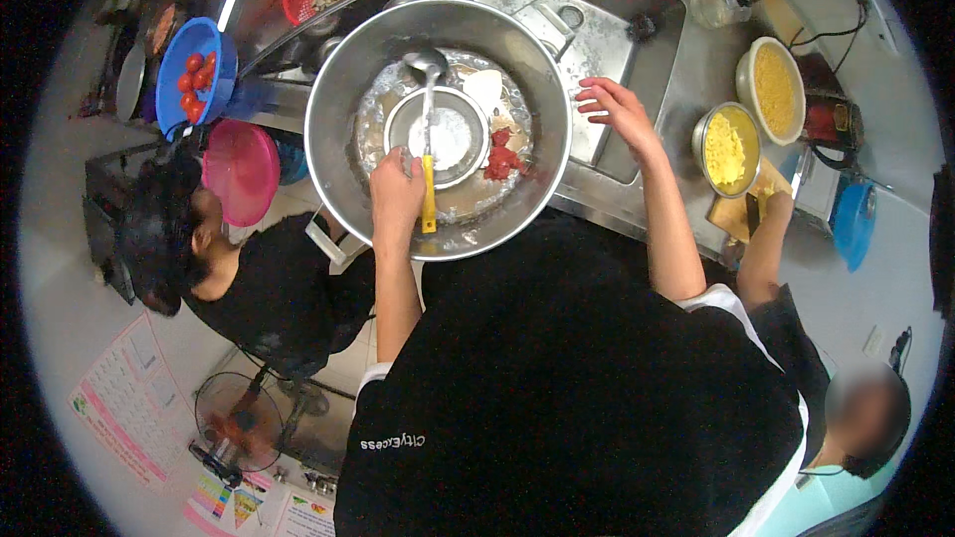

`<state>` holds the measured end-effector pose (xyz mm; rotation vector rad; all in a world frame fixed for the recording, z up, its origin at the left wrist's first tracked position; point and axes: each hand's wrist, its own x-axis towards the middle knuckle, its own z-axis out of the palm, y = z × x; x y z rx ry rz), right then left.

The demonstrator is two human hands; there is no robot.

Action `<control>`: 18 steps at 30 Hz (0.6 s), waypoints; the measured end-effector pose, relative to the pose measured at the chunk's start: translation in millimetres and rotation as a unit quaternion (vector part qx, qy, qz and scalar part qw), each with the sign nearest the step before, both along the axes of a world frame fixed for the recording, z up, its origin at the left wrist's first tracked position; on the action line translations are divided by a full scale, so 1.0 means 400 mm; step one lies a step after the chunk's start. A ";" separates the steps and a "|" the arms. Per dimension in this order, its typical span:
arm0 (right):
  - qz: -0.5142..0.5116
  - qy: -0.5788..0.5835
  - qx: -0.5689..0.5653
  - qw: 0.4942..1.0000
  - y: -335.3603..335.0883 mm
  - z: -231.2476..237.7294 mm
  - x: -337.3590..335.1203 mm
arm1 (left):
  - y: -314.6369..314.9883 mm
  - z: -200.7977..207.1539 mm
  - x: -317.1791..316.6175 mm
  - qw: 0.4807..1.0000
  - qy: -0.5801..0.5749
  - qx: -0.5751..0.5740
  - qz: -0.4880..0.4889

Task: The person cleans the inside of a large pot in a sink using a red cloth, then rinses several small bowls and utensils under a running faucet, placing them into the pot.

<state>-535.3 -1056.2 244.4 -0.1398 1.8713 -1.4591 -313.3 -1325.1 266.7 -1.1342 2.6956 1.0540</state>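
A big pot (340, 104) is holding a metal bowl (480, 137); a yellow-handled spoon (429, 201) is lying across it. The left hand (396, 185) is pinching the bowl's near-left rim; the empty right hand (624, 111) is hovering loosely open, right of the pot. Red paste (501, 159) is sitting right of the bowl.

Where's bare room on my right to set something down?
Steel counter shows bare between sink and white basin; the sink's floor right of the pot looks open too. Crowded: around the cutting board, co-worker's hand and steel bowl.

Pot (333, 129): shiny, smooth metal; ladle (428, 64): glossy metal w/ plastic-look hdl (429, 197); sink (607, 60): duller metal.
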 end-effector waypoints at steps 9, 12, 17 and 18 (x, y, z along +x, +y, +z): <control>-0.109 0.194 0.124 0.967 -0.111 -0.005 0.190 | -0.085 0.095 0.160 0.943 0.137 -0.291 0.085; -0.127 0.221 0.110 0.961 -0.128 0.049 0.230 | -0.112 0.080 0.176 0.949 0.139 -0.241 0.147; 0.136 0.402 0.201 0.883 -0.201 0.112 0.219 | -0.110 0.103 0.163 0.966 0.003 -0.235 0.104; 0.318 0.285 0.241 0.872 -0.228 0.097 0.194 | -0.105 0.095 0.156 0.967 0.001 -0.236 0.099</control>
